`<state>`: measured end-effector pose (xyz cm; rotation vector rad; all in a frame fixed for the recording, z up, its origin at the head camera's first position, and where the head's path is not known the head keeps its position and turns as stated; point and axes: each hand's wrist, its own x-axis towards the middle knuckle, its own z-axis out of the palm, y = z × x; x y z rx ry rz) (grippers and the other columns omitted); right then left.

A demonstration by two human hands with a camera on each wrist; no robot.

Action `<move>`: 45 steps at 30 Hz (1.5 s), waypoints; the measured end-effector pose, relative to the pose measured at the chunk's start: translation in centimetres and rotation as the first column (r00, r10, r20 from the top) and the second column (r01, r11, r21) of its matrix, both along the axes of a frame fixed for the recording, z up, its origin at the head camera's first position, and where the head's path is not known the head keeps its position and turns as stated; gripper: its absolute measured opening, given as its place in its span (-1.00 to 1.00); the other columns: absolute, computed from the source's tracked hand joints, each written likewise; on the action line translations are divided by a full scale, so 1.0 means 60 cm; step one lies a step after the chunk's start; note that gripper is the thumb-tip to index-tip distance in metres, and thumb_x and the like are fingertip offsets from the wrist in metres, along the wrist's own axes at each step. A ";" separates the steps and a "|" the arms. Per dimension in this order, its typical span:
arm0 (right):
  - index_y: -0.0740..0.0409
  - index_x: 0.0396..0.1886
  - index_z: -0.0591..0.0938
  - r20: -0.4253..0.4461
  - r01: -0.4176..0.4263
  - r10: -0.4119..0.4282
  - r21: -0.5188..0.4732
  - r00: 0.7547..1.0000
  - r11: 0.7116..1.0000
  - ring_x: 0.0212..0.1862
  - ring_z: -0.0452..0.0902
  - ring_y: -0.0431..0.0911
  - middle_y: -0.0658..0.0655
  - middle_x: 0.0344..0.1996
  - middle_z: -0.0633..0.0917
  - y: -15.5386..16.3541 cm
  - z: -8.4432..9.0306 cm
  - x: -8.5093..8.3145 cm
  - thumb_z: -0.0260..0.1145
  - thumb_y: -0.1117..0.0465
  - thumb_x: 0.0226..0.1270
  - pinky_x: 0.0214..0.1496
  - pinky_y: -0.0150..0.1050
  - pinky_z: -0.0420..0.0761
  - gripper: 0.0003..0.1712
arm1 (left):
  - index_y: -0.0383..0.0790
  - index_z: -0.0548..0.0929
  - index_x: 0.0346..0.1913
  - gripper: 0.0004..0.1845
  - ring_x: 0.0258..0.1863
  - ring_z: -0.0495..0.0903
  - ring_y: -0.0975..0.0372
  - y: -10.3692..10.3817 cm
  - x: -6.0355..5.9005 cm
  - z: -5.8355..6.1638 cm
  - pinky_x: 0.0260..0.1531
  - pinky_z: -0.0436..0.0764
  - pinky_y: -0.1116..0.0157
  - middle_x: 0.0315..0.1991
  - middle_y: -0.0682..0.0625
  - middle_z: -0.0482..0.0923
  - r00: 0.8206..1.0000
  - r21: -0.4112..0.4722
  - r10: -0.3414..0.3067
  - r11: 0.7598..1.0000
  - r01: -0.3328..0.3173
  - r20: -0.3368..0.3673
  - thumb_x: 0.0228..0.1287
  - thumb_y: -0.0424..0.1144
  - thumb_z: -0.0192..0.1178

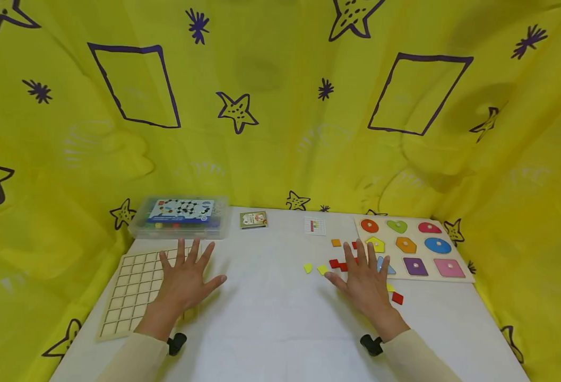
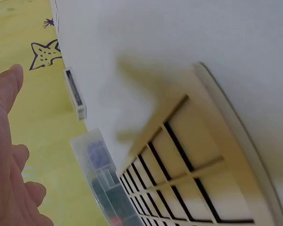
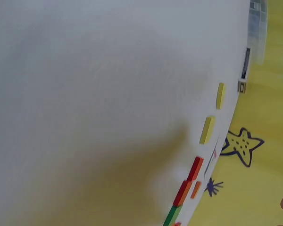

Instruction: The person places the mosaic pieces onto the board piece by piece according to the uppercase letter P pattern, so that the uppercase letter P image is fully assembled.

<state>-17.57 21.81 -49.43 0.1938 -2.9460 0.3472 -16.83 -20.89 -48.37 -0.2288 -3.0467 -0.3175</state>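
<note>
My left hand (image 1: 184, 281) is held with fingers spread above the right side of a wooden grid board (image 1: 127, 297), holding nothing. In the left wrist view, the hand's thumb and curved fingertips show at the left edge, apart from the board. Fingers also spread, my right hand (image 1: 366, 284) hovers over small flat pieces and the near-left corner of a wooden shape puzzle (image 1: 430, 268). Yellow pieces (image 1: 308, 268), red pieces (image 1: 334, 263) and an orange piece (image 1: 336, 243) lie around it. The hand hides some of them. A green piece (image 3: 172, 215) shows in the right wrist view.
A clear plastic case (image 1: 220, 217) with a blue label stands at the back left. Beside it lies a small card box (image 1: 253, 219). A printed grid card (image 1: 315, 226) is farther right. A yellow curtain (image 1: 280, 148) hangs behind the white table (image 1: 270, 318).
</note>
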 end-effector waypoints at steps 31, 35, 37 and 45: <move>0.13 0.72 0.14 0.260 -0.532 0.517 -0.014 0.815 0.846 0.73 -0.05 0.07 0.14 0.72 0.11 -0.359 -0.034 0.010 0.14 -0.37 0.56 0.72 0.09 0.14 0.01 | -0.67 -0.18 0.59 0.40 0.53 -0.24 -0.59 -0.269 0.109 -0.050 0.30 -0.16 -0.65 0.51 -0.75 -0.20 0.966 0.153 0.158 0.970 -0.191 0.206 0.27 0.42 0.31; 0.09 0.73 0.12 0.327 -0.597 0.574 -0.037 0.751 0.801 0.73 -0.05 -0.01 0.07 0.72 0.09 -0.389 -0.032 0.027 0.11 -0.38 0.57 0.73 0.04 0.15 0.00 | -0.76 -0.20 0.54 0.43 0.51 -0.20 -0.59 -0.275 0.117 -0.067 0.36 -0.13 -0.60 0.48 -0.80 -0.22 0.960 0.194 0.130 0.964 -0.181 0.249 0.23 0.36 0.38; 0.09 0.72 0.13 0.336 -0.616 0.590 -0.034 0.735 0.787 0.73 -0.04 -0.03 0.04 0.72 0.11 -0.398 -0.031 0.032 0.10 -0.38 0.58 0.72 0.02 0.16 -0.01 | -0.79 -0.23 0.53 0.45 0.52 -0.24 -0.58 -0.272 0.117 -0.072 0.42 -0.19 -0.56 0.48 -0.80 -0.27 0.955 0.236 0.116 0.954 -0.183 0.274 0.22 0.33 0.40; 0.08 0.72 0.16 0.362 -0.624 0.583 -0.005 0.727 0.781 0.73 -0.04 -0.04 0.02 0.71 0.14 -0.391 -0.032 0.043 0.13 -0.38 0.56 0.73 0.04 0.14 -0.01 | -0.82 -0.12 0.51 0.47 0.54 -0.19 -0.56 -0.207 0.123 -0.072 0.46 -0.12 -0.51 0.52 -0.76 -0.21 0.959 0.243 0.081 0.959 -0.149 0.270 0.13 0.39 0.43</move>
